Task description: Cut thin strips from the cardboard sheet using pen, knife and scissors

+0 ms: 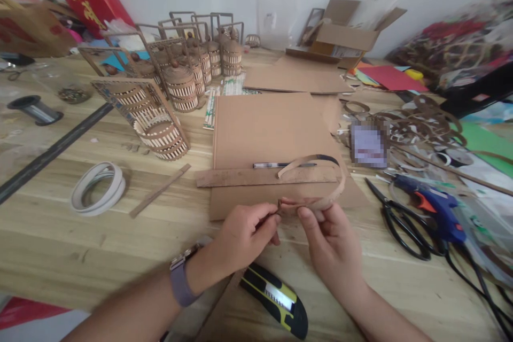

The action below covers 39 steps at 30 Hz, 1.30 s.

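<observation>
Between both hands is a thin brown cardboard strip point(342, 184), its free end looping up and back to the left. My left hand point(246, 235) is closed, thumb and fingers pinching the strip's near end, where a small dark bit stands up. My right hand point(334, 248) grips the same strip a little further along, between thumb and fingers. Behind the hands lies a large cardboard sheet point(264, 128), with a flat wider cardboard strip point(236, 178) and a pen point(272, 165) on it. A yellow-and-black utility knife point(276, 299) rests on the table below them.
Scissors point(404, 224) and a blue glue gun point(436, 206) with a cable lie at right, near tangled cardboard strips point(425, 123). Tape rolls point(98, 187) and a narrow strip point(160, 191) are at left. Several lantern-like baskets point(182, 88) and an open box point(344, 35) stand behind.
</observation>
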### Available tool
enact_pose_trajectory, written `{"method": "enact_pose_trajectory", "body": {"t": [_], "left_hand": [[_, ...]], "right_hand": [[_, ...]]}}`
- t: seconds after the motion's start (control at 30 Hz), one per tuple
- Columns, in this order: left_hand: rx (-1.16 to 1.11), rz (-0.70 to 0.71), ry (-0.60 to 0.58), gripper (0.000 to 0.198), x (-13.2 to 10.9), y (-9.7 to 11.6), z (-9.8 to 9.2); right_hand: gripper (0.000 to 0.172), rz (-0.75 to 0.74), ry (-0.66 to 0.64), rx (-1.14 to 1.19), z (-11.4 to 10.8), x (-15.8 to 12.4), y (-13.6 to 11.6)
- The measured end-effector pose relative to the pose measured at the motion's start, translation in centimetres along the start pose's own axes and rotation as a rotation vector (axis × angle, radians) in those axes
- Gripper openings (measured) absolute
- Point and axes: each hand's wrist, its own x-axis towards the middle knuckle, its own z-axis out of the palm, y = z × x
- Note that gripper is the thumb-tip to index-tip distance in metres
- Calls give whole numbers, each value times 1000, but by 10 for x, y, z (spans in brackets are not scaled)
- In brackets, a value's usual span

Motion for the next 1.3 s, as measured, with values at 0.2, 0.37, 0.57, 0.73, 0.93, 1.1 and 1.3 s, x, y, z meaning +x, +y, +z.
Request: {"method": "enact_pose_trajectory", "body": {"t": [0.2,0.37,0.57,0.73,0.93,1.1,1.3], "left_hand": [[-101,-40,20,30,4,-2,0],[46,-21,38,27,3,-1,0],[54,-6,26,22,2,1,2],[19,-25,1,23,3,3,0],[12,-3,-9,23,0,1,1],[45,41,-27,24,0,2,-3],[-72,-5,-82,22,4,-1,-6]], "right_hand": [[14,-8,2,32,5,-1,5],[11,-148,2,-92,6,-5,-2],[14,-196,17,-185,7,-5,-6],[12,-196,4,-195,5,-6,-3],[9,-122,84,-108,3,-4,-2],[12,-1,80,93,3,5,-4],[19,90,51,209,3,10,-1]]}}
